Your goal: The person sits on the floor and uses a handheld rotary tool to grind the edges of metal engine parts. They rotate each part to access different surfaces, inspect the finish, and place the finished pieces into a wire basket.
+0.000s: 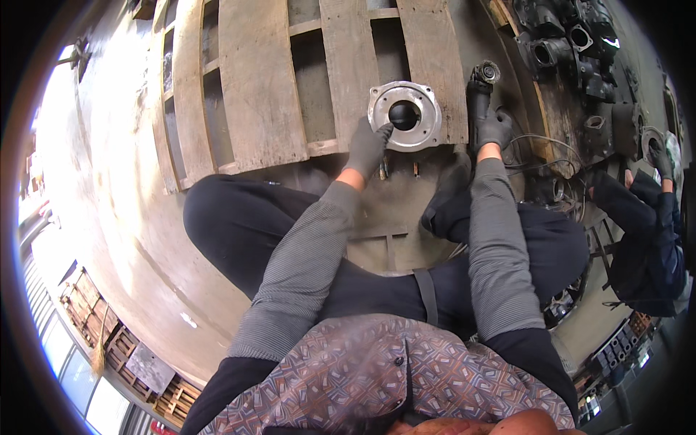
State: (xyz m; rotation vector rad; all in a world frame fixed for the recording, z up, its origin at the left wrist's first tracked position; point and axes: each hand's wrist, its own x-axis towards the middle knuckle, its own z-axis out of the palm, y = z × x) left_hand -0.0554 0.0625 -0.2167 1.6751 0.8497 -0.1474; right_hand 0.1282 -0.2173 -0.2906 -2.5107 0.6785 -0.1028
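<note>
A round, machined metal flange (429,119) with corner lugs and a large central hole rests at the near edge of a wooden pallet. My left hand (368,147), in a dark glove, grips its lower left side, the fingers reaching over the face to the hole. Just right of the pallet, my gloved right hand (494,129) is closed round the body of a dark angle grinder (478,104). The grinder stands apart from the flange, its round head pointing away from me. The contact side of my right fingers is partly hidden.
The wooden pallet (261,87) has open gaps between its planks. Dark castings (558,51) are heaped on another pallet at the right. A cable (540,138) loops beside the grinder. At far right, a co-worker's gloved hand (660,158) touches a ring-shaped part.
</note>
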